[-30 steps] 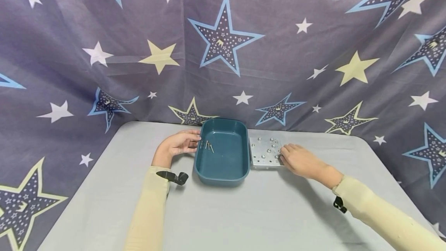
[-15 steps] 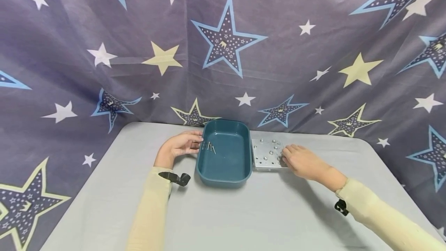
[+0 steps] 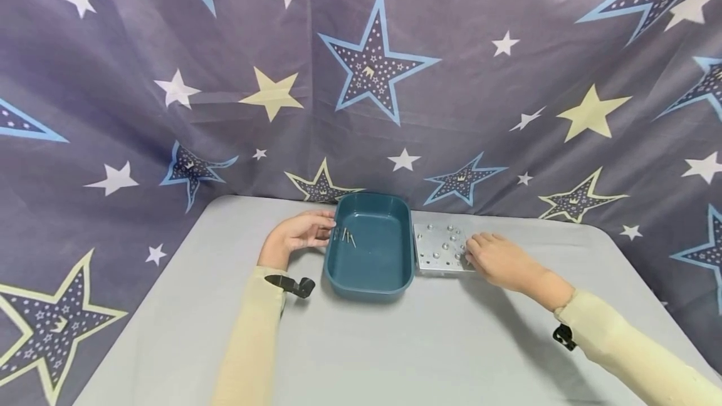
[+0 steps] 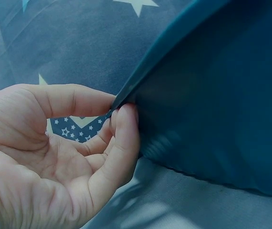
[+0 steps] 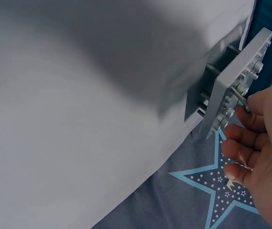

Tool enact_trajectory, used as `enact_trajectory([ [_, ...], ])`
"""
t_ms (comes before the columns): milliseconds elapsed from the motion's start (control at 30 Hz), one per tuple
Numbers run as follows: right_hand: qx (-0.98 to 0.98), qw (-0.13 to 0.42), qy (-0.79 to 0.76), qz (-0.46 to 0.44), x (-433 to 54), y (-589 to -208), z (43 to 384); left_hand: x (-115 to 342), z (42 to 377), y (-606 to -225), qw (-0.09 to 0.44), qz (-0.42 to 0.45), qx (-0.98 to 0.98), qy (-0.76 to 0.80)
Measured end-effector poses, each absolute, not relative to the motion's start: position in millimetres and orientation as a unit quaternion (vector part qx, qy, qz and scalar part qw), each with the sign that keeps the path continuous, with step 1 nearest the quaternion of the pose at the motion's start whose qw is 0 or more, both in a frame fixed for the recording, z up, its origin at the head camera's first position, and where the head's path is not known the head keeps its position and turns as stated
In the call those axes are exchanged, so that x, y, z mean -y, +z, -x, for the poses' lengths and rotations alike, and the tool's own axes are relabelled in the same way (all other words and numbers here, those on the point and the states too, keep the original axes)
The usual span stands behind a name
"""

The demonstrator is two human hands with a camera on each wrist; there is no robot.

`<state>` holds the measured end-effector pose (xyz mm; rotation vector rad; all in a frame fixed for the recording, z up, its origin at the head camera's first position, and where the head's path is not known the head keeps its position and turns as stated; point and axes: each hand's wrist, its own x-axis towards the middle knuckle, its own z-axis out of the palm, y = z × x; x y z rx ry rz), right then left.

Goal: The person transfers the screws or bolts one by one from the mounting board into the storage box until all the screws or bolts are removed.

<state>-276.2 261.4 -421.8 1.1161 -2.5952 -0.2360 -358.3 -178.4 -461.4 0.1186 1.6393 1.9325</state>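
Note:
A teal tray [image 3: 372, 255] sits mid-table with three small metal screws [image 3: 346, 237] lying at its left side. My left hand [image 3: 329, 230] is at the tray's left rim. In the left wrist view my left hand [image 4: 119, 107] pinches that rim of the tray [image 4: 212, 95] between thumb and forefinger. Right of the tray lies a square metal plate [image 3: 437, 246] studded with screws. My right hand [image 3: 470, 249] rests at its right edge. In the right wrist view my right hand [image 5: 245, 112] pinches a thin metal rod [image 5: 239, 98] standing on the plate [image 5: 221, 100].
The grey table [image 3: 423, 331] stretches bare toward me. A purple star-printed cloth [image 3: 366, 80] hangs close behind the tray and plate and drapes past the table's sides. A black strap [image 3: 293, 284] sits on each cream sleeve.
The head view has drifted a little, shifting everything rightward. Both hands keep their places on the tray rim and the plate.

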Motion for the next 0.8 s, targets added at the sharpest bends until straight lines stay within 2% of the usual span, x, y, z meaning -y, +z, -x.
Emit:
enact_trajectory([
  [600,0.905,0.143,-0.107,-0.386,-262.3,-418.9,270.4,176.5,355.6,-462.9,0.300,-0.046,-0.615,0.728],
  [800,0.880,0.195,-0.130,-0.413,-264.8,-423.7,273.8,178.8,358.3,-465.2,0.297,-0.047,-0.616,0.728],
])
